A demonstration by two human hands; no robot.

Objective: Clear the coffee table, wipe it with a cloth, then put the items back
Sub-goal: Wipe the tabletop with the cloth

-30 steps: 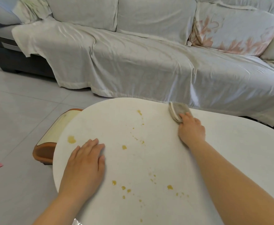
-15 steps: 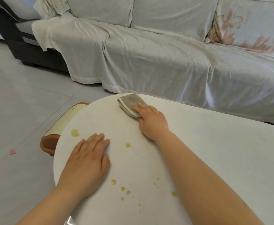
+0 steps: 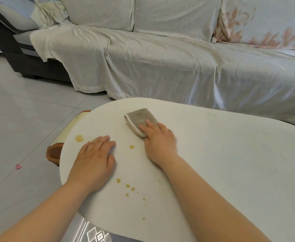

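- Now the bench (image 3: pixel 230 163) looks wiped along its far side, where spots have gone; the near-left is yet to do.
- The right hand (image 3: pixel 159 142), fingers flat, has pushed the cloth (image 3: pixel 139 117) leftward; the left hand (image 3: pixel 94 158) stays spread, bracing.
- Yellow spots (image 3: pixel 127 186) remain nearby.

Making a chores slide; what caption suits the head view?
Right hand presses a folded cloth on the stained coffee table; left hand rests flat nearby.

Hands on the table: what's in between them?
One small yellow spot on bare tabletop, between left hand and right hand, in the head view.
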